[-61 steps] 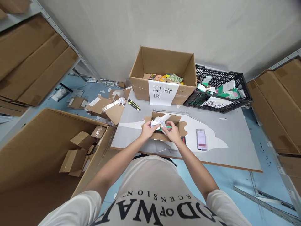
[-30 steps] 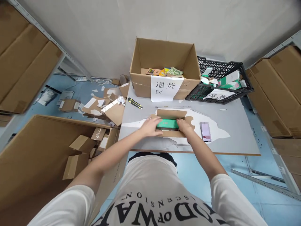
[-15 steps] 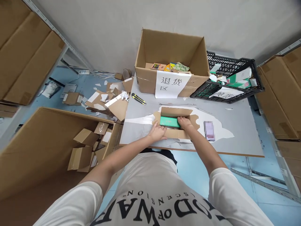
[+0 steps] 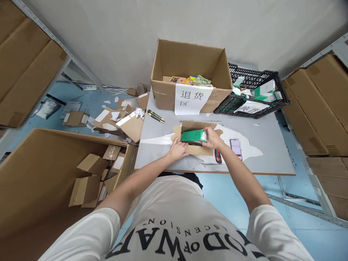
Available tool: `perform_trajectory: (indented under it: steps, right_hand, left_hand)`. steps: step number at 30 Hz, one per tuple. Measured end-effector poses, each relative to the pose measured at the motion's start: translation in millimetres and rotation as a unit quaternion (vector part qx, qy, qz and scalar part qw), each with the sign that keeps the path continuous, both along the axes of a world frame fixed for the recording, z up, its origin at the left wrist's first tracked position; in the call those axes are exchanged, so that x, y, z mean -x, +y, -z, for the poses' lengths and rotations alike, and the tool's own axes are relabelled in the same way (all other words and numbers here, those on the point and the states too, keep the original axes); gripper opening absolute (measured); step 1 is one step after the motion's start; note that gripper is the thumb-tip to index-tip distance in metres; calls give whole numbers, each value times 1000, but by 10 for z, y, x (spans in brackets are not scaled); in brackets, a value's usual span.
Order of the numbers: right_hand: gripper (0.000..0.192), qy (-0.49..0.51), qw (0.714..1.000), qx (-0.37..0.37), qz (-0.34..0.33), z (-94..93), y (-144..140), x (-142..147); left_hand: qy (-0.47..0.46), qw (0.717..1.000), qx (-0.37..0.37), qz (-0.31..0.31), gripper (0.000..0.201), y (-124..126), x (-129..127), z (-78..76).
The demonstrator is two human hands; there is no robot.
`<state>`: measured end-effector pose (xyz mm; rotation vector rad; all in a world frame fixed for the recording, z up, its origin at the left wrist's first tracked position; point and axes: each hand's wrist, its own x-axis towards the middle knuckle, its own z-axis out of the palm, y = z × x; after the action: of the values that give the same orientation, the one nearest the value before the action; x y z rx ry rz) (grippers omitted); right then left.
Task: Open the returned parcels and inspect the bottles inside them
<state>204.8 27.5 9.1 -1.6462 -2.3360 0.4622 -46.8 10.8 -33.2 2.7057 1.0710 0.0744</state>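
My right hand (image 4: 212,138) grips the right end of a green product box (image 4: 193,136) and holds it tilted just above a small open cardboard box (image 4: 196,149) on the grey table (image 4: 272,152). My left hand (image 4: 178,150) presses on the left front edge of that small cardboard box. A phone (image 4: 236,148) lies on white paper to the right of my right hand. A red-and-black cutter (image 4: 218,156) lies beside my right wrist.
A large open carton with a white label (image 4: 191,98) stands at the back of the table, a black crate (image 4: 254,95) with boxes beside it. A yellow-black utility knife (image 4: 155,116) lies at left. A big carton of flattened boxes (image 4: 89,174) sits on the floor left.
The white paper I held two seconds ago is gone from my hands. The green box, lying inside the small carton before, is now lifted and tilted by my right hand.
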Motion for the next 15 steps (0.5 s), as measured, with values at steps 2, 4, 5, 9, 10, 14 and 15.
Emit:
perform_trajectory:
  steps: [2, 4, 5, 9, 10, 14, 15]
  right_hand:
    - [52, 12, 999, -37, -11, -22, 17, 66]
    - [45, 15, 997, -69, -36, -100, 60, 120]
    - [43, 14, 995, -82, -48, -165, 88, 139]
    - [42, 4, 991, -117, -59, -592, 184, 141]
    - [43, 0, 991, -122, -56, -732, 190, 126]
    - [45, -23, 991, -127, -30, -1331, 82, 42]
    - [46, -28, 991, -126, -25, -1466, 26, 23]
  left_hand:
    - [-1, 1000, -3, -7, 53, 39, 13, 20]
    - [-2, 1000, -5, -16, 54, 92, 33, 39]
    - [-2, 1000, -7, -20, 55, 124, 45, 46]
    - [5, 999, -19, -37, 54, 299, 109, 55]
    - [7, 999, -21, -39, 53, 353, 127, 50]
    - [12, 999, -18, -40, 51, 584, 177, 1]
    - [13, 999, -15, -39, 51, 638, 177, -18]
